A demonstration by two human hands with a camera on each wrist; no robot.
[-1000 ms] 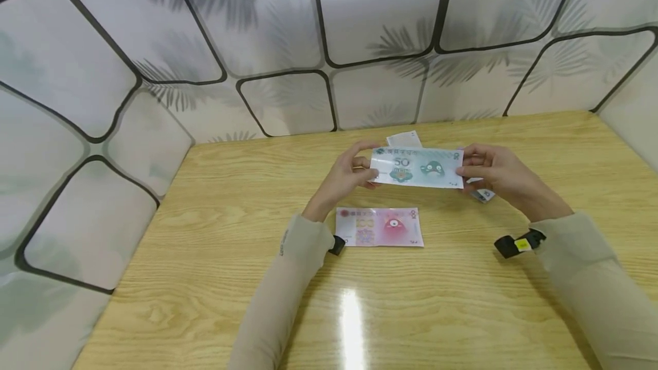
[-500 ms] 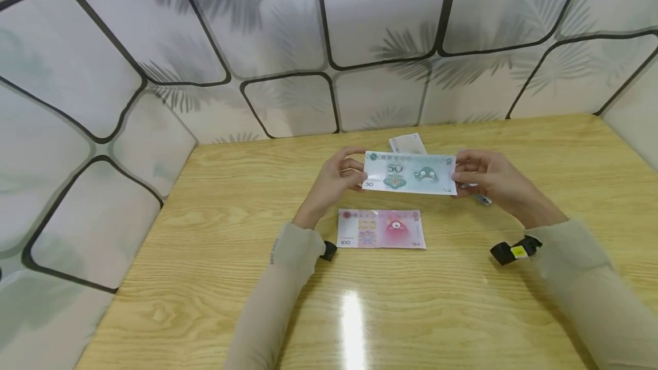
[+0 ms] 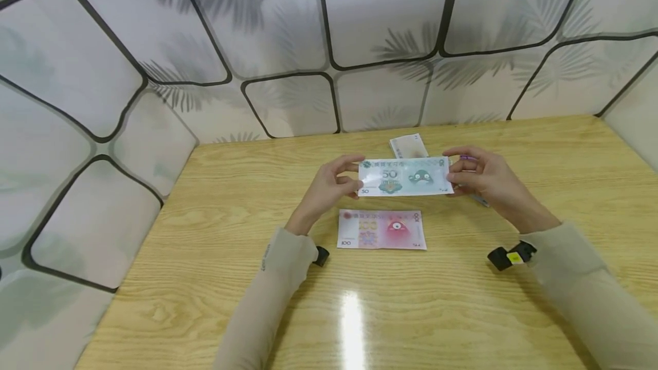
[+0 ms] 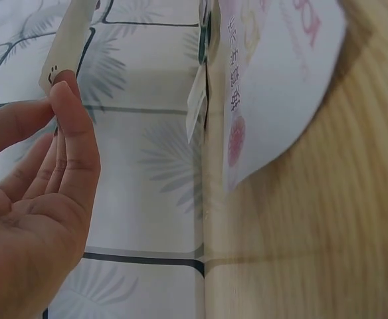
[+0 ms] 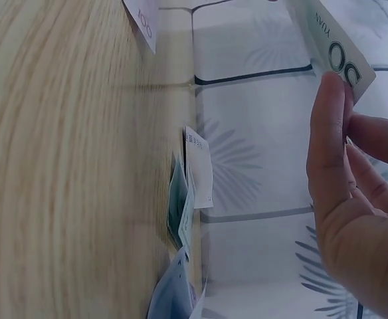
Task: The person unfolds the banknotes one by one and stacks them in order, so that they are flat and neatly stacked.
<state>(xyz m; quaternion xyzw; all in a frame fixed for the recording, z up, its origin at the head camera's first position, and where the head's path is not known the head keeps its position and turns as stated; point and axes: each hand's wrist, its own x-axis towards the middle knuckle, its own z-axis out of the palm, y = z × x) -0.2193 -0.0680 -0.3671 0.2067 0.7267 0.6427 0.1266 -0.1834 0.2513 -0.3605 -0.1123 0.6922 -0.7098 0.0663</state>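
Observation:
Between my two hands a green play banknote marked 50 (image 3: 403,177) is stretched out flat above the table, printed side facing me. My left hand (image 3: 329,187) pinches its left edge between thumb and fingers. At the right edge, my right hand (image 3: 485,181) pinches it the same way; the right wrist view shows thumb and fingertips on the note's corner (image 5: 343,60). Just below it in the head view, a pink play banknote marked 100 (image 3: 381,229) lies on the table. In the left wrist view that pink note (image 4: 274,86) has a raised, curved edge.
Behind the held note lies a pale banknote (image 3: 408,145), partly covered by it. More folded notes, a green one (image 5: 179,206) and a bluish one (image 5: 174,289), stand on the wooden table (image 3: 216,278). A patterned wall (image 3: 380,96) borders the table's back.
Both hands have moved the green 50 note slightly left and toward me, and it now hangs closer above the pink note in the head view. The pink note stays in place.

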